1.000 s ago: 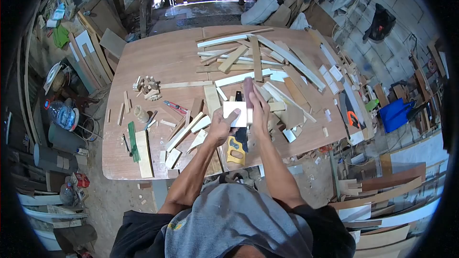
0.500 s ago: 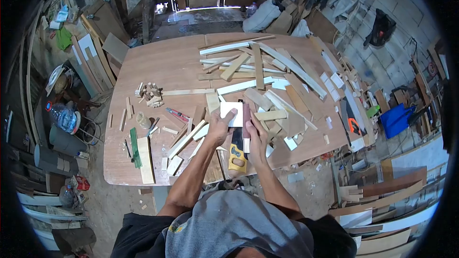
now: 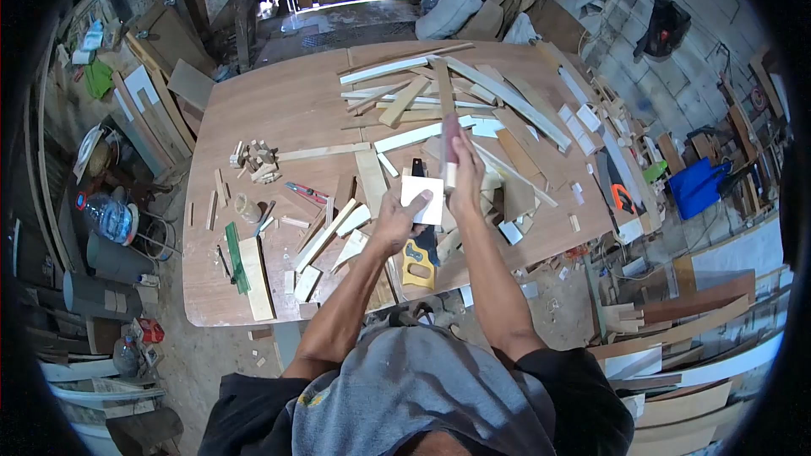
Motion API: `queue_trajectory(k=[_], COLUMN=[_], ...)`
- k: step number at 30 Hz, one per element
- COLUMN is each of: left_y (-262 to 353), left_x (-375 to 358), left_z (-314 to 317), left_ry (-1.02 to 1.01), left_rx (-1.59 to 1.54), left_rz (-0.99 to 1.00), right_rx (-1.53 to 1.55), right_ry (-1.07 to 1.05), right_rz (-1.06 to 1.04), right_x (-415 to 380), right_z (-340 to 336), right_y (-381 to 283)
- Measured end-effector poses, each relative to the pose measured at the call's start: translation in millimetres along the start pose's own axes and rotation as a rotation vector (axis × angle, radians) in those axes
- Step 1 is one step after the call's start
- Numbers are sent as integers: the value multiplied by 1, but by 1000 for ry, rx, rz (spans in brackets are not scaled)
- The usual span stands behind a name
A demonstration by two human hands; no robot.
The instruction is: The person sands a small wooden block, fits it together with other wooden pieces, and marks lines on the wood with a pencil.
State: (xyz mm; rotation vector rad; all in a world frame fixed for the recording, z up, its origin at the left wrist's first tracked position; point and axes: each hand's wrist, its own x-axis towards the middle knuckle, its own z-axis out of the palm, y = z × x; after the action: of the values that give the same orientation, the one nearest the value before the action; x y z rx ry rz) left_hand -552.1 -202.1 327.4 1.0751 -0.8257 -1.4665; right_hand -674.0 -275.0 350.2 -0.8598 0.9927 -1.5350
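Observation:
My left hand (image 3: 395, 224) grips a small square white panel (image 3: 420, 190), its thumb lying over the face. My right hand (image 3: 465, 181) is closed around a sanding block (image 3: 451, 142), a long wooden bar with a reddish-brown abrasive side. The block stands just beyond the panel's right edge, slightly blurred and apart from it. Below the panel lies a handsaw with a yellow handle (image 3: 418, 267), its blade partly hidden by the panel and my left hand.
A heap of wood strips (image 3: 410, 100) covers the table's far right part. Left on the table (image 3: 279, 118) are a bundle of short sticks (image 3: 253, 160), red-and-blue pliers (image 3: 306, 192), a green strip (image 3: 236, 259) and a pale board (image 3: 257, 279). An orange-handled saw (image 3: 622, 198) lies at the right edge.
My right hand has pushed the sanding block forward and away along the panel's right side. The panel in my left hand has shifted slightly to the right. The camera view has tilted a little.

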Motion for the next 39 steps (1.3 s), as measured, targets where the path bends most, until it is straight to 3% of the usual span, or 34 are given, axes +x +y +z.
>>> queue_trajectory(k=[5,7,10,11,13,17,19,21,22,26,29,31,33,35,37,39], left_y=[-6,-4,-10,-11,-6,1,5,-1,6,5,-2,4,-1,-7,-5,-7], left_x=[12,8,-2,-7,-5,-1,3,11,6,6,15,14,6,-2,2,8], left_z=[-22,-24,-23,-22,-22,-42,-57,-65,-59,-42,-37,-37,-33,-23,-23,-28], left_ry=[-3,-2,-190,-197,-252,-208,-217,-31,55,142,189,169,32,-15,21,53], left_rx=[-90,-77,7,13,27,-107,-3,184,91,31,47,-2,110,91,61,34], left_rz=[66,69,-20,-37,14,-15,-18,65,42,13,146,172,198,165,192,198], right_rx=[23,-255,-284,-289,-57,-148,-107,-144,-194,-228,-190,-260,-265,-77,-125,-262], right_ry=[-53,-125,-100,-119,-43,-263,-385,-375,-380,-286,-201,-217,-214,-94,-107,-136], right_rz=[88,-89,-111,-228,-47,28,139,132,93,42,61,-69,-96,290,230,-78], right_x=[-70,-96,-36,-1,5,-17,-35,-47,-55,-75,-90,-101,-87,-65,-66,-83], right_z=[-24,-23,-11,-18,-9,-41,-44,-43,-39,-27,-20,-20,-19,-3,-1,-18], right_y=[7,20,6,23,6,27,32,27,25,38,38,38,33,1,4,36])
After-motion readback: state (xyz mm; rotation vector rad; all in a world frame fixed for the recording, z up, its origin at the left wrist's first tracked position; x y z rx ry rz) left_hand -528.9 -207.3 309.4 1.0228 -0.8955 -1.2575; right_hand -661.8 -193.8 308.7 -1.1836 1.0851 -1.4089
